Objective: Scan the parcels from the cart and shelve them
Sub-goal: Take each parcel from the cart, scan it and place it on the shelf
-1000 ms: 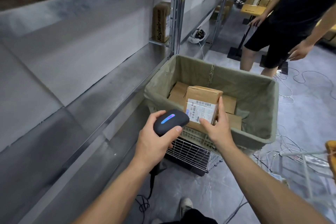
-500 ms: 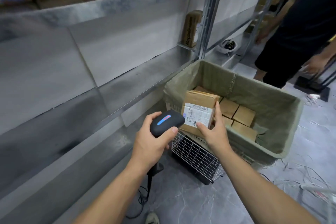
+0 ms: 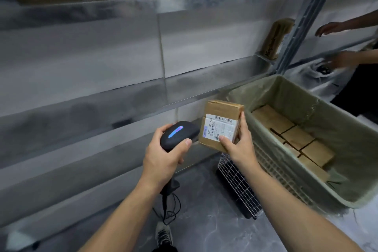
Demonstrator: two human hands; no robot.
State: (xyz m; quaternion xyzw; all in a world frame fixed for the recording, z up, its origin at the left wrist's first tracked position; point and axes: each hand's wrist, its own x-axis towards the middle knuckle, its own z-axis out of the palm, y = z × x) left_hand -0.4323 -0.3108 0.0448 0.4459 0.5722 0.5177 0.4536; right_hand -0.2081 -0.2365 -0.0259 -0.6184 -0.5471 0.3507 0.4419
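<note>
The parcel (image 3: 221, 126), a small brown box with a white barcode label facing the camera, is held upright just left of the cart (image 3: 331, 116), in front of the metal shelf (image 3: 102, 106). The right hand (image 3: 239, 146) grips its lower right corner, thumb on the label. The left hand (image 3: 163, 158) grasps the black scanner (image 3: 180, 134), its nose almost touching the parcel. More brown parcels (image 3: 292, 135) lie in the cart's green liner.

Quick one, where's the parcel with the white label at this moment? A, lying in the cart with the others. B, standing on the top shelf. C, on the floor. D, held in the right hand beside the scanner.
D: the right hand grips the labelled parcel just outside the cart, close beside the scanner that the left hand holds.
</note>
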